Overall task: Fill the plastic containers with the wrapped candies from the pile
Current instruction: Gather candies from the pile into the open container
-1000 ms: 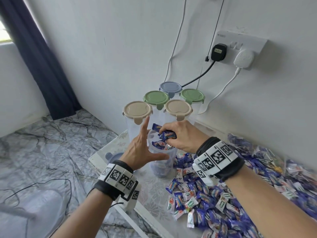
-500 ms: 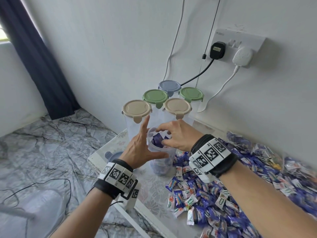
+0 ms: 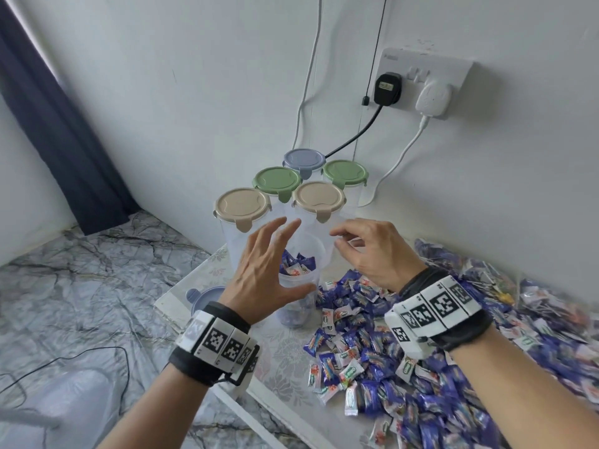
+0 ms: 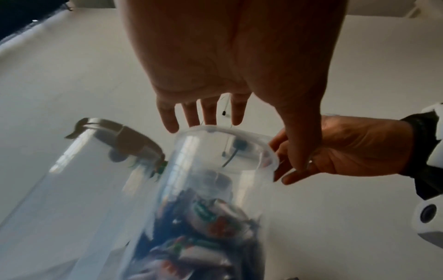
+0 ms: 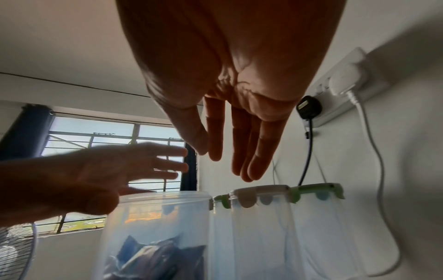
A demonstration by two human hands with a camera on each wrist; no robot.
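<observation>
An open clear plastic container, partly filled with blue and white wrapped candies, stands at the table's left end. My left hand is beside its left wall with fingers straight and spread, and the thumb lies along the front wall. In the left wrist view those fingers hover over the rim. My right hand hangs just right of the rim, fingers loosely bent and empty; the right wrist view shows its bare palm and fingers. The candy pile covers the table to the right.
Several lidded clear containers stand behind against the wall, with beige lids, green lids and one blue lid. A loose blue lid lies near the table's left edge. Cables hang from a wall socket. A fan stands on the floor at lower left.
My right hand has let its candies fall into the open container and drawn back to the right, empty. My left hand has spread its fingers away from the container wall.
</observation>
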